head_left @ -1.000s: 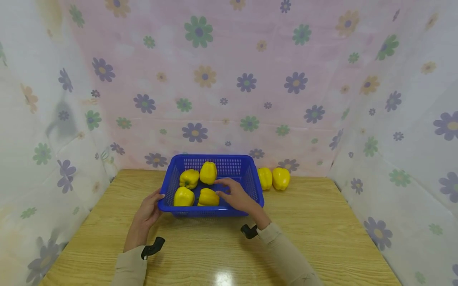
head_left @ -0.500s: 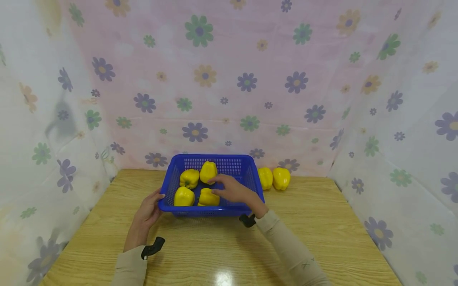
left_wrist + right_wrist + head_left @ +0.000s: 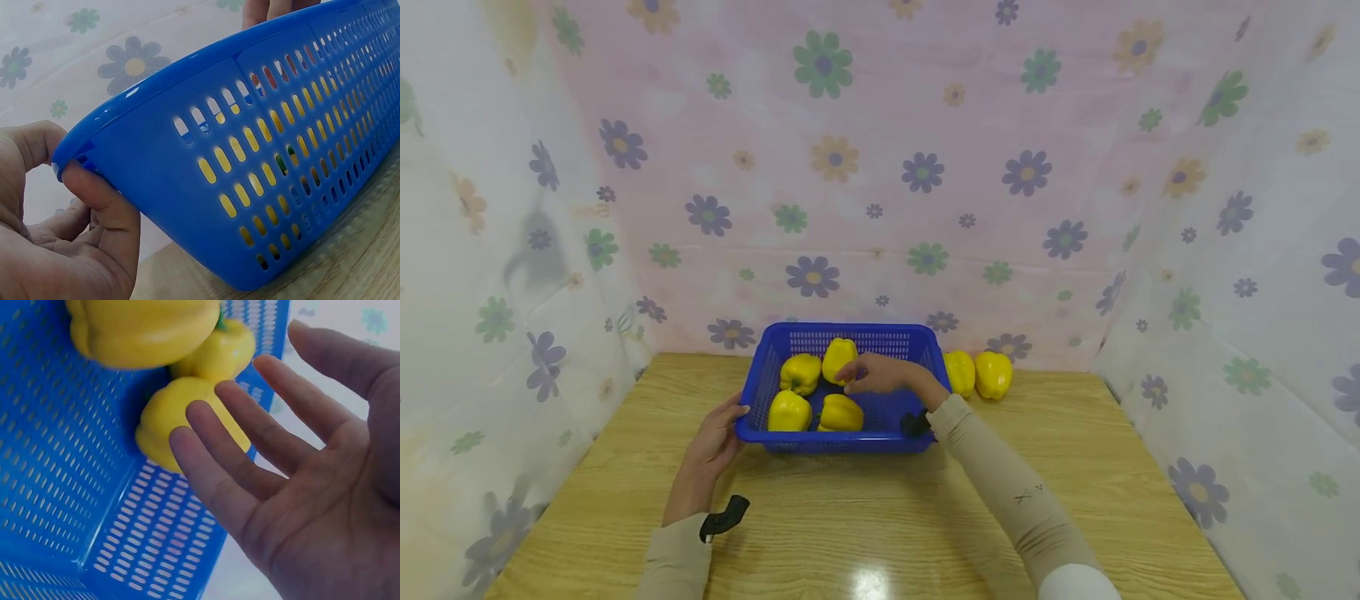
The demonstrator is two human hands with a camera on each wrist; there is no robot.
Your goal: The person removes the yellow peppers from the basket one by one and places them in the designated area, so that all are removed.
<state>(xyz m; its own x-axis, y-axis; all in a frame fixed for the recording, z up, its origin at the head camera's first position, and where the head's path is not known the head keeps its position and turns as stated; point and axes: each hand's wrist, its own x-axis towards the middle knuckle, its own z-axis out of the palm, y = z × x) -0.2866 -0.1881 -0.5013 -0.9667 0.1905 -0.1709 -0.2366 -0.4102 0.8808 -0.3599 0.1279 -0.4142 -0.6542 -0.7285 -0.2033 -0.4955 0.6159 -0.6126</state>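
A blue plastic basket (image 3: pixel 850 442) with slotted walls stands on the table, holding several yellow bell peppers. My left hand (image 3: pixel 713 437) grips its left rim; thumb and curled fingers (image 3: pixel 103 187) pinch the edge in the left wrist view. Over the basket, my right hand (image 3: pixel 883 375) hovers beside the back bell pepper (image 3: pixel 838 358) and partly covers it. Its fingers (image 3: pixel 215 478) are spread and hold nothing. Other bell peppers lie at the left (image 3: pixel 800 374), front left (image 3: pixel 789 412) and front middle (image 3: pixel 841 413) of the basket.
Two more yellow bell peppers, a nearer-basket one (image 3: pixel 959 372) and an outer one (image 3: pixel 993 375), sit on the wooden table (image 3: pixel 820 517) just right of the basket. A flowered cloth (image 3: pixel 880 233) hangs behind and along both sides.
My right hand has moved up and slightly left, from above the front middle pepper toward the back one. My left hand keeps its grip and the basket stays in place.
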